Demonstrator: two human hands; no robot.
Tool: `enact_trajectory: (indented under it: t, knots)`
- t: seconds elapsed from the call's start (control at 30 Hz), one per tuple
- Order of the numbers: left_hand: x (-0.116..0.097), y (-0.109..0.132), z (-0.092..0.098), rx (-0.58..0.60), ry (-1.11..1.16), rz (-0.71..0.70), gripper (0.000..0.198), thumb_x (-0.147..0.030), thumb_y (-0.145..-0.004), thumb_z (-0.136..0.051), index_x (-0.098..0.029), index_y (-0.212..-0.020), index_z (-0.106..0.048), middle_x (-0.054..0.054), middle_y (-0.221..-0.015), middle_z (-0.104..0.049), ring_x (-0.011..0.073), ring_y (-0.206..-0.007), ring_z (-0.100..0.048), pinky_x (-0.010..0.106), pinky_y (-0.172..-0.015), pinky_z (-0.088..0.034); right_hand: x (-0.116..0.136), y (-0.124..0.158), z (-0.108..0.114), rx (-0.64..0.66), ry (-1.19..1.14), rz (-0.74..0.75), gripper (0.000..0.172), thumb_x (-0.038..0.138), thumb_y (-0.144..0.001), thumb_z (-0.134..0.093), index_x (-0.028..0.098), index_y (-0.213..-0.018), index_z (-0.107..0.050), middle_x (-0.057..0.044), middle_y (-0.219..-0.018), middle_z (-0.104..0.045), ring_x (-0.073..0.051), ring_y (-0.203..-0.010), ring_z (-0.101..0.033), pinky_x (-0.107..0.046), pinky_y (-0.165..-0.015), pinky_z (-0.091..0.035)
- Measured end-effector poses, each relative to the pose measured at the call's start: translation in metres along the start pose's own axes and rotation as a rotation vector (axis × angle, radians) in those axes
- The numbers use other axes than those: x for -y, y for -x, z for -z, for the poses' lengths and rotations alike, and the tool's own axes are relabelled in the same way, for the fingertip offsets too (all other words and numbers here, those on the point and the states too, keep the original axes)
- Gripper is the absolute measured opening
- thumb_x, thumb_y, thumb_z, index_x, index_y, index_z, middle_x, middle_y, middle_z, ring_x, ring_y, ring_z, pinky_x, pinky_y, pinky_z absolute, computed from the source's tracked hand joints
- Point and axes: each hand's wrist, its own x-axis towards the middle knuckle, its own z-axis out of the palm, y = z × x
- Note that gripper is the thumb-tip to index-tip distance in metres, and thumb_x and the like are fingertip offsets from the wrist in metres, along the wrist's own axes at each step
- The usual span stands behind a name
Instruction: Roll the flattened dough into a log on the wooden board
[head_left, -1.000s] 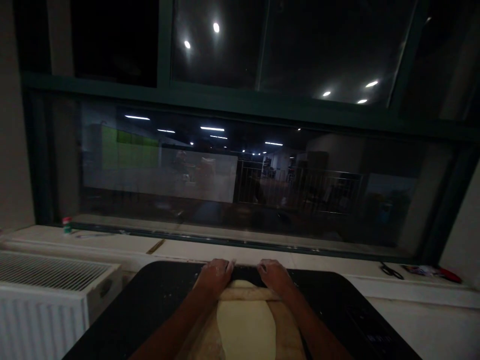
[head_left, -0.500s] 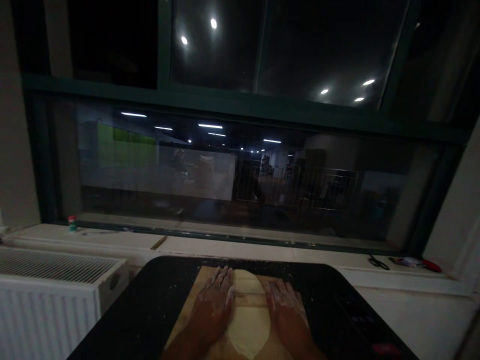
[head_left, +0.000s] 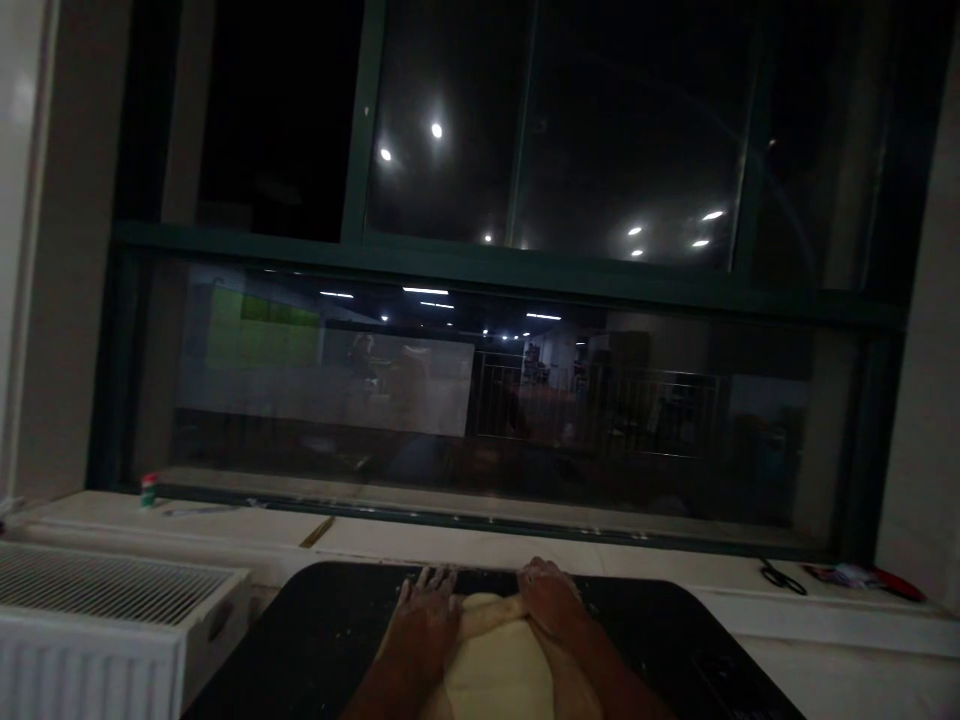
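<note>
Dough under both hands on the dark table!
Left hand and right hand clench the rolling pin; best press evenly.

Occlusions, dim frame
Dough sheet cut off by bottom edge; rolling pin mostly covered by left hand and right hand. Small pot on sill too small to identify.
</note>
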Motion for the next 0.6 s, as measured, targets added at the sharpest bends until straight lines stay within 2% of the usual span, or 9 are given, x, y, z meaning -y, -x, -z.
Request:
enact_trajectory:
  t: [0.1, 0.23, 0.33, 0.43, 0.53, 0.6]
  knots:
    - [0.0, -0.007, -0.002, 0.017, 0.008, 0.027, 0.051, -0.018, -0.105, -0.034, -0.02, -0.142, -0.069, 0.016, -0.154, -0.065, 0.0368, -0.146, -0.058, 0.068, -0.121, -0.046, -0.005, -0.005, -0.02, 0.04, 0.038, 0.048, 0.039, 0.005, -0.095, -0.048, 0.014, -0.117, -0.079, -0.017, -0.124, -0.08, -0.029, -0.119, -0.075, -0.036, -0.101, -0.057]
    - [-0.004, 0.003, -0.016, -0.017, -0.039, -0.049, 0.05, -0.015, -0.103, -0.039, -0.017, -0.142, -0.069, 0.017, -0.154, -0.064, 0.0372, -0.147, -0.056, 0.064, -0.124, -0.044, -0.013, 0.009, -0.031, 0.033, 0.033, 0.07, 0.046, 0.005, -0.1, -0.042, 0.014, -0.131, -0.074, -0.016, -0.143, -0.073, -0.025, -0.135, -0.066, -0.035, -0.117, -0.048]
    - [-0.007, 0.013, -0.032, -0.156, -0.06, -0.149, 0.05, -0.016, -0.102, -0.04, -0.017, -0.143, -0.068, 0.017, -0.149, -0.069, 0.0378, -0.141, -0.063, 0.061, -0.12, -0.052, -0.018, 0.031, -0.032, 0.024, 0.02, 0.054, 0.052, 0.007, -0.103, -0.036, 0.015, -0.143, -0.067, -0.014, -0.154, -0.064, -0.025, -0.147, -0.056, -0.04, -0.125, -0.042]
    - [-0.008, 0.025, -0.046, -0.321, -0.025, -0.223, 0.049, -0.022, -0.103, -0.044, -0.023, -0.146, -0.066, 0.012, -0.148, -0.071, 0.0352, -0.139, -0.065, 0.055, -0.115, -0.059, -0.021, 0.059, -0.033, 0.008, -0.02, 0.034, 0.053, 0.013, -0.104, -0.037, 0.017, -0.151, -0.06, -0.012, -0.162, -0.054, -0.029, -0.153, -0.047, -0.051, -0.127, -0.042]
    - [-0.008, 0.039, -0.049, -0.44, -0.022, -0.278, 0.048, -0.029, -0.105, -0.046, -0.025, -0.15, -0.062, 0.009, -0.147, -0.071, 0.0334, -0.135, -0.068, 0.05, -0.111, -0.064, -0.027, 0.091, -0.035, -0.081, -0.104, -0.015, 0.049, 0.029, -0.11, -0.035, 0.02, -0.153, -0.059, -0.008, -0.16, -0.055, -0.029, -0.152, -0.048, -0.053, -0.125, -0.044]
    - [-0.007, 0.052, -0.045, -0.468, -0.05, -0.355, 0.049, -0.029, -0.105, -0.049, -0.023, -0.152, -0.06, 0.008, -0.147, -0.07, 0.0321, -0.13, -0.072, 0.046, -0.105, -0.067, -0.035, 0.112, -0.039, -0.152, -0.158, 0.0, 0.049, 0.038, -0.111, -0.037, 0.025, -0.154, -0.057, -0.005, -0.158, -0.057, -0.028, -0.15, -0.051, -0.051, -0.124, -0.047]
